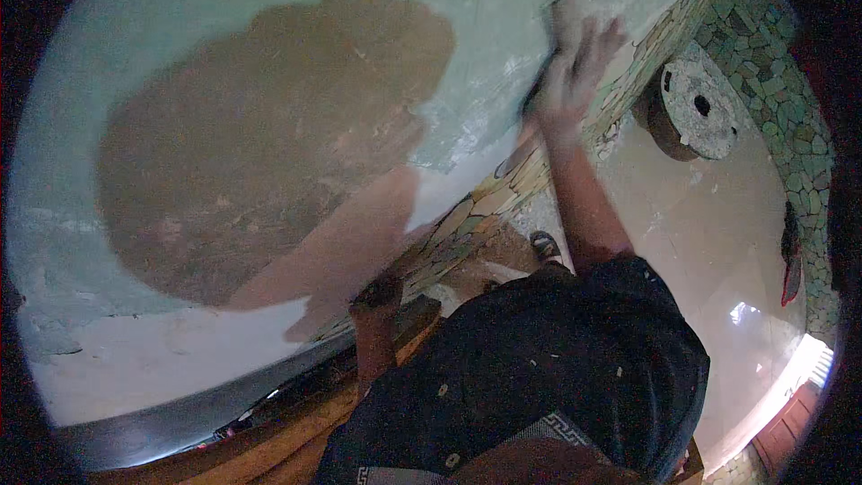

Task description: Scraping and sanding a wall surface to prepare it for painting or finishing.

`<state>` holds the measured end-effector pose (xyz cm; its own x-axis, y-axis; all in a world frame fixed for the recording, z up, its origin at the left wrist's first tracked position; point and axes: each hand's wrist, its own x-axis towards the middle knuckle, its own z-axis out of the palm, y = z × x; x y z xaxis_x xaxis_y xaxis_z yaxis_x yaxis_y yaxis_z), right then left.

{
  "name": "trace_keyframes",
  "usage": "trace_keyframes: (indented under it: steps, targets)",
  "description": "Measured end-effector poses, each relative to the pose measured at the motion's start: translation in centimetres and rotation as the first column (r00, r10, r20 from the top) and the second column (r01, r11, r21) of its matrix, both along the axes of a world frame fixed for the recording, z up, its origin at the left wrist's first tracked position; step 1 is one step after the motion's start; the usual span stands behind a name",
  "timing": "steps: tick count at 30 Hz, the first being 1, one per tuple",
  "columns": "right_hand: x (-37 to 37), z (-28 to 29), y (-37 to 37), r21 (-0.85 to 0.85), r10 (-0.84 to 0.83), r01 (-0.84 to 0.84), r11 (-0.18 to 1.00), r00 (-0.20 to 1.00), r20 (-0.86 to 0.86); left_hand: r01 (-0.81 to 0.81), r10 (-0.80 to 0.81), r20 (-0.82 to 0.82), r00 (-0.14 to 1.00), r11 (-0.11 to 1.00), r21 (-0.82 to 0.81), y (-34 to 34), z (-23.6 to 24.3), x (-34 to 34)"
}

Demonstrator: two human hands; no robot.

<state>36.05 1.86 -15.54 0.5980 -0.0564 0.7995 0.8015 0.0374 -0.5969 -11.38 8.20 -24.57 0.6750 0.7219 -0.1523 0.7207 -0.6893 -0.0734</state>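
My right hand (pixel 575 72) is raised against the pale green wall (pixel 485 0), its fingers smeared by motion. Between this hand and the wall is a flat, dark-edged tool (pixel 559 13), which my hand seems to grip; blur hides its exact kind. Lower down, my left hand (pixel 377 295) is close to the wall beside the end of a dark ledge. Its fingers look curled, in deep shade, and whatever they may hold cannot be made out. A large brownish area (pixel 269 144), seemingly a shadow, covers much of the wall, which turns white lower down.
Stone-patterned cladding (pixel 485 202) runs along the wall's edge and covers the far right wall (pixel 754 36). A round grey-topped drum shape (pixel 709 103) stands on the shiny pale floor (pixel 664 216). My shoe (pixel 543 247) shows below. Wooden boards (pixel 296 431) lie at lower left.
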Motion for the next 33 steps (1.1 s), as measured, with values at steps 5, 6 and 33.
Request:
trace_keyframes:
  steps: [5, 6, 33]
  targets:
    - [-13.8, -2.7, 1.0, -0.183, 0.231, -0.171, 0.968, 0.892, 0.388, 0.062, -0.065, 0.009, 0.998, 0.981, 0.186, -0.2, -1.4, -0.7]
    - [-13.2, -3.5, 1.0, -0.24, 0.22, -0.133, 0.962, 0.896, 0.385, -0.015, 0.022, -0.064, 0.998, 0.994, 0.104, -0.1, -1.7, -0.9]
    - [-12.1, 3.9, 1.6, -0.104, 0.333, -0.319, 0.942, 0.851, 0.407, 0.279, 0.936, 0.062, -0.346, 0.166, -0.946, -0.1, -3.9, -0.4]
